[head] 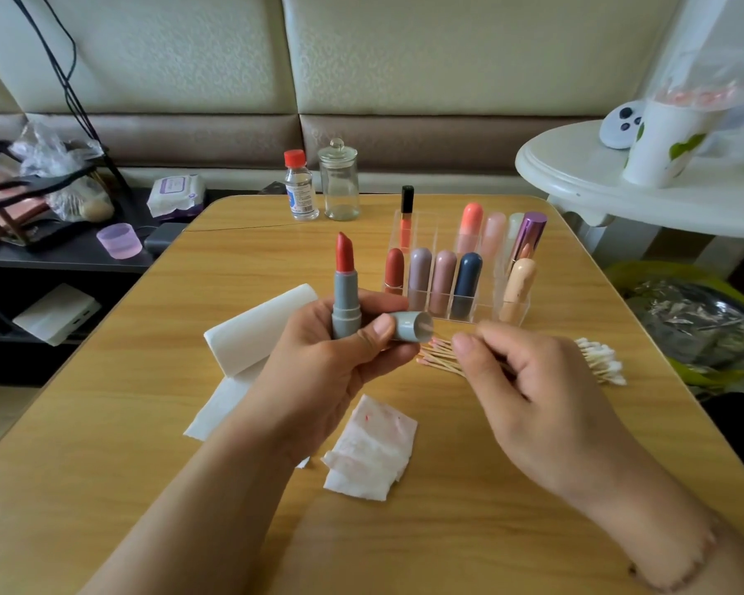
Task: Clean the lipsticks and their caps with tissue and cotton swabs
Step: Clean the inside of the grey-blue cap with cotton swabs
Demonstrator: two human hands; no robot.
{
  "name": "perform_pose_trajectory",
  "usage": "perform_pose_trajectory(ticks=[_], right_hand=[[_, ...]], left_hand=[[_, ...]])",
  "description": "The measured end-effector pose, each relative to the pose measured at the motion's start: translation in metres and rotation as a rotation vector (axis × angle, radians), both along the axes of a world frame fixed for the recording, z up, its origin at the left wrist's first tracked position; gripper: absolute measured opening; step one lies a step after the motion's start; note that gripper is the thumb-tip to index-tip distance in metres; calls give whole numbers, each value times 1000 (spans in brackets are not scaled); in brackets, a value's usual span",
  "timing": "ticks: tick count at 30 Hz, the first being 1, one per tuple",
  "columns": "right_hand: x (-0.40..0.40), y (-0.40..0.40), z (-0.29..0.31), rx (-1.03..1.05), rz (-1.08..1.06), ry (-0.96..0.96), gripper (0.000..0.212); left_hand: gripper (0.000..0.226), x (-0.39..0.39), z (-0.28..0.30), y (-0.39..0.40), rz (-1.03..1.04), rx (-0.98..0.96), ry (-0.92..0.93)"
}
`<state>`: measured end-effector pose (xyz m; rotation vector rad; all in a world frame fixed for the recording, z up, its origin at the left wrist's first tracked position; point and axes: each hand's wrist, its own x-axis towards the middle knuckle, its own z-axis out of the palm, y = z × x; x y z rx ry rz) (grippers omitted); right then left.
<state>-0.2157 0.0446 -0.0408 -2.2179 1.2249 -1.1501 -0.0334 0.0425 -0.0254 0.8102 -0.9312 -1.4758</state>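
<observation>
Two bare hands meet above the middle of a wooden counter (104, 444). Left hand (318, 371): its grip is clamped on a grey lipstick (346, 294), held upright with the red bullet extended, and on the matching grey cap (411, 326), pinned sideways under the thumb with its open mouth facing right. Right hand (529, 392): thumb and fingertips pinch together on a thin cotton swab (443, 332), whose far end enters the mouth of the cap; the swab is blurred. Beneath the right hand, a loose pile of wooden-stemmed cotton swabs (598, 358) lies on the counter, white tips to the right. Near centre, a crumpled tissue (374, 448) bearing faint red smears lies flat. Left of it, partly hidden by the left forearm, lies a folded white tissue strip (250, 332). Farther back and to the right, a clear organiser (447, 234) holds capped lipsticks in red, mauve, pink, navy, peach, coral and purple, plus a black-capped orange gloss tube (406, 216). At the far edge stand a red-capped clear bottle (299, 186) and, just right of it, a lidded glass jar (339, 182).
</observation>
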Motion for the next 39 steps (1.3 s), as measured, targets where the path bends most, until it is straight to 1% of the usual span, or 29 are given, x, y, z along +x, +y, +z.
perform_pose_trajectory(ticks=[2,4,6,8,10,13,15,17,20,24,28,31,36,38,39], right_hand=[[-1,1,1,7,34,-6,45],[-1,2,2,17,73,-52,45],[-2,1,2,5,53,-72,44],[-3,-1,1,-7,28,-53,45],[-3,1,1,-2,53,-46,46],[-3,4,5,-22,77,-101,44],[-4,3,5,-53,57,-80,46],[-4,2,4,-58,15,-12,47],[-4,2,3,-26,-6,44,47],[-5,3,4,13,55,6,48],[-6,2,5,-10,5,14,49],[-5,4,5,11,46,15,47],[-6,2,6,-23,-19,47,47],[-5,3,3,-3,14,55,47],[-6,4,3,6,41,20,47]], left_hand=[[18,0,-1,0,9,1,-2],[18,0,-1,0,14,3,-3],[18,1,0,0,16,0,-1],[17,2,0,-1,26,3,10],[17,3,1,-1,35,-5,6],[18,3,1,0,36,-37,-40],[16,4,1,0,40,-52,-75],[11,5,0,0,34,-72,-111],[15,6,-2,-1,36,-100,-146],[16,5,-3,0,19,-117,-174],[15,6,-4,-1,22,-122,-181],[15,7,-5,-2,30,-128,-193],[13,6,-5,-2,18,-133,-171],[12,6,-3,-2,29,-125,-147],[14,7,-3,-2,41,-124,-138]])
